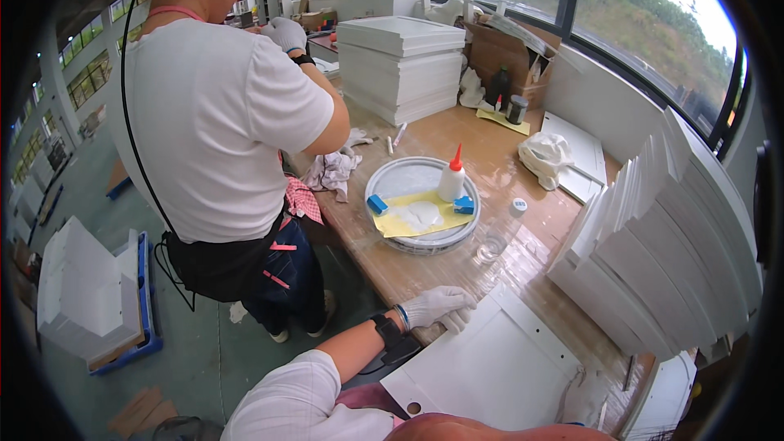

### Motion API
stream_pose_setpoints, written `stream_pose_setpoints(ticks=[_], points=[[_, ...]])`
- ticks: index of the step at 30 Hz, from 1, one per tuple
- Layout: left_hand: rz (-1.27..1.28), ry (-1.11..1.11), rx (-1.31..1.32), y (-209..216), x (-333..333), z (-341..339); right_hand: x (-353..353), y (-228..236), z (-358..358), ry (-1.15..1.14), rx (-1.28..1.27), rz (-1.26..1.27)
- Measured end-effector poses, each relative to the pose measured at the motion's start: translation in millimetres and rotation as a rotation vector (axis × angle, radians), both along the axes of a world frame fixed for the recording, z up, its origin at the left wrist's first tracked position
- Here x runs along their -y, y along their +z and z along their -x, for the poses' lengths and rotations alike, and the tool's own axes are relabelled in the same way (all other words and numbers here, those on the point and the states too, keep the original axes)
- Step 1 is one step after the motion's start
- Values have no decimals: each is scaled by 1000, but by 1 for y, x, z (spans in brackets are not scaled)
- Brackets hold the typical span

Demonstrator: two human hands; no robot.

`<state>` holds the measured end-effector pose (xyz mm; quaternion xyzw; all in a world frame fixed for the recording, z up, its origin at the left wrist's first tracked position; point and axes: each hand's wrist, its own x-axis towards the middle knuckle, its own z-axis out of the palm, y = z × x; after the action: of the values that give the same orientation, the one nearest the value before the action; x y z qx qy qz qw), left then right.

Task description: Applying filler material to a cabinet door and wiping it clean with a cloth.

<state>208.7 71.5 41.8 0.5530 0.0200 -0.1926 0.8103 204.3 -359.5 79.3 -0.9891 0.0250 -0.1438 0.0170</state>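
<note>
A white panel [490,359] with small holes along its edges lies at the near edge of the table, tilted toward me. My left hand [441,308], in a white knit glove, is closed at the panel's far left edge, its fingers curled against it. My right hand [585,396], also gloved, is by the panel's right side; its fingers are too unclear to read. Beyond the panel is a round grey lid [396,180] bearing a yellow sheet [400,224] with a white smear, two blue blocks [464,205] and a white squeeze bottle [451,182] with a red nozzle.
A clear bottle [496,237] stands right of the lid. Stacked white panels rise at the right [661,237] and far side [400,73]. Rags [331,173] and a white cloth bundle [545,158] lie on the table [367,253]. A co-worker [220,131] stands at the left.
</note>
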Motion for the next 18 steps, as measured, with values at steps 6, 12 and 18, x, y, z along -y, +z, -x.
stream_pose_setpoints(ticks=[6, 12, 18], points=[[26, -5, 8, -3, -1, 0, -14, 19, 3, -19, -36, -36], [3, 1, 11, -2, 0, 0, -10, 13, 3, -19, -14, -28], [1, -5, 10, -4, 0, -1, -12, 16, 3, -30, -40, -45]])
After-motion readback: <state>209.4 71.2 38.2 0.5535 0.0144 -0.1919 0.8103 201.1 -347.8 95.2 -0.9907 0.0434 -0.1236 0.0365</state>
